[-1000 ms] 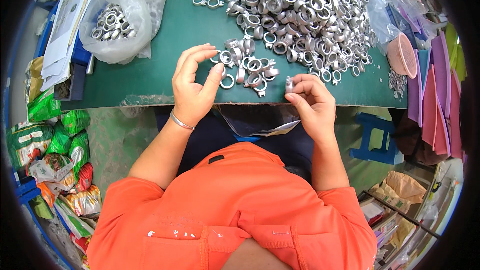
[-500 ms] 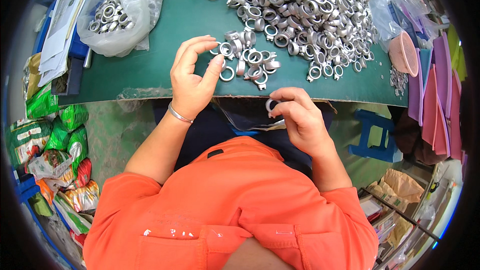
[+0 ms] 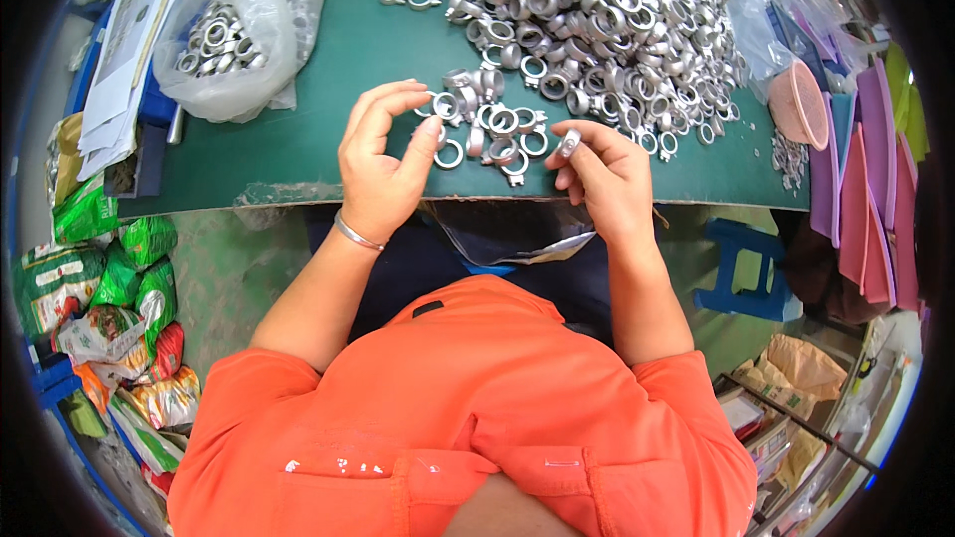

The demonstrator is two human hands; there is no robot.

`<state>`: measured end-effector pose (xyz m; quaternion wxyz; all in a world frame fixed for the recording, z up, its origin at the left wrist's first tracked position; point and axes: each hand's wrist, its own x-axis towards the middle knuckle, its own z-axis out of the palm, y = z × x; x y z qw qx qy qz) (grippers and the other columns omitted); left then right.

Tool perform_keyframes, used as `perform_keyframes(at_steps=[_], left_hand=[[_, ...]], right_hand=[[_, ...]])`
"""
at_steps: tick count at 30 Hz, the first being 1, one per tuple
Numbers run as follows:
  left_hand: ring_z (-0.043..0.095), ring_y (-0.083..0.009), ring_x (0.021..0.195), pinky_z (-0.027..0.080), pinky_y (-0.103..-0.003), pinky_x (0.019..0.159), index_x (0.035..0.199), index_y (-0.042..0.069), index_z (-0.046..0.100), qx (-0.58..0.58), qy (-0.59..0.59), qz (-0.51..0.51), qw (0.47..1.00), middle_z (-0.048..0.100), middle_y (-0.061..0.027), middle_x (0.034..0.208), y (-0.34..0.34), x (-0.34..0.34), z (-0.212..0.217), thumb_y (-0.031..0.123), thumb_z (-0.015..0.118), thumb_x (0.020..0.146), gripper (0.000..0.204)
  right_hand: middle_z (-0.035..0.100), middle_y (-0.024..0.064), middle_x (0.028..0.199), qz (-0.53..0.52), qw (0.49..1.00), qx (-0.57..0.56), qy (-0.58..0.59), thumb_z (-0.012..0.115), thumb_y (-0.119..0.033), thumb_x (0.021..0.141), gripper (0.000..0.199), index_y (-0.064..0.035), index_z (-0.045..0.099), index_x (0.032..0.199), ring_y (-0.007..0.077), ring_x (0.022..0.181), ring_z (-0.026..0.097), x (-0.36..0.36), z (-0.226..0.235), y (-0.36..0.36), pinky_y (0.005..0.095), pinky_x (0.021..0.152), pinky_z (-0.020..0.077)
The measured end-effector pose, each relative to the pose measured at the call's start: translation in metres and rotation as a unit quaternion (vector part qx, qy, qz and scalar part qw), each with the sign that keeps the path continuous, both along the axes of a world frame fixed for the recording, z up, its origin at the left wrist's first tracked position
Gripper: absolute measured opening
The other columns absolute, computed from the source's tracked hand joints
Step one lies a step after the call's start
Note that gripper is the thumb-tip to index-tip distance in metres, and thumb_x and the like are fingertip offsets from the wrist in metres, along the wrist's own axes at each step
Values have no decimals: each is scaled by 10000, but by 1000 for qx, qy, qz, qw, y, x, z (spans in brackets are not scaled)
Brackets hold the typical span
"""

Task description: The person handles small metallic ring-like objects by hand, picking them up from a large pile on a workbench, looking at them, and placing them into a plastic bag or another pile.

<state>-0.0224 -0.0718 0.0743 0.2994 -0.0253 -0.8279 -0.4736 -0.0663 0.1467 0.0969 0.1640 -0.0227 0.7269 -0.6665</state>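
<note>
My right hand [image 3: 615, 184] pinches a small grey metal ring [image 3: 569, 144] between thumb and fingers, just above the table's near edge. The ring is turned edge-on. At the left of a small cluster of similar rings [image 3: 502, 120], my left hand [image 3: 381, 159] rests with fingers curved and the thumb apart. Its fingertips are beside the cluster's outermost rings, and I see nothing held in it. Each ring has a short stub on one side. Beyond the cluster spreads a large heap of the same rings [image 3: 597, 30].
The green table [image 3: 298, 144] has a worn near edge. A clear plastic bag [image 3: 274, 75] of rings stands at its left, by papers [image 3: 129, 50]. A pink basket [image 3: 799, 104] and purple bins [image 3: 880, 119] stand right. A blue stool [image 3: 731, 264] and packed bags [image 3: 149, 278] are below.
My right hand has moved forward and up from the table's edge, and the ring in it has turned from face-on to edge-on. The left hand stays almost where it was.
</note>
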Motion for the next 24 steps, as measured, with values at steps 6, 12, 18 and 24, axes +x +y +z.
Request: perform_keyframes(at_steps=[6, 12, 18, 24], left_hand=[[596, -253, 999, 453, -330, 884, 963, 17, 626, 5, 15, 5, 1000, 625, -127, 1049, 1, -3, -2, 57, 677, 787, 187], [597, -250, 990, 458, -325, 871, 962, 15, 626, 4, 18, 4, 1000, 623, -129, 1051, 1, -1, 1, 60, 679, 789, 186], [602, -252, 975, 464, -326, 857, 947, 17, 629, -1, 19, 9, 1000, 623, -134, 1040, 0, 0, 1, 61, 685, 787, 176], [581, -241, 1032, 429, -331, 919, 966, 3, 628, 13, -4, -1, 1000, 617, -141, 1076, 0, 1, 3, 50, 652, 813, 163]], right_hand=[[654, 94, 804, 40, 994, -85, -53, 515, -37, 895, 183, 42, 615, 1026, 78, 585, 572, 3, 7, 10, 188, 481, 437], [625, 81, 855, 101, 983, -66, 140, 502, 161, 775, 197, 15, 571, 888, 148, 780, 613, 30, -8, 10, 269, 700, 509], [582, 142, 893, 123, 880, 161, 429, 546, 138, 724, 218, -2, 573, 889, 310, 814, 589, 16, -3, 0, 359, 699, 488], [533, 120, 823, 98, 874, 253, 404, 689, -48, 764, 124, -17, 599, 843, 308, 762, 561, -8, 5, -37, 389, 656, 463]])
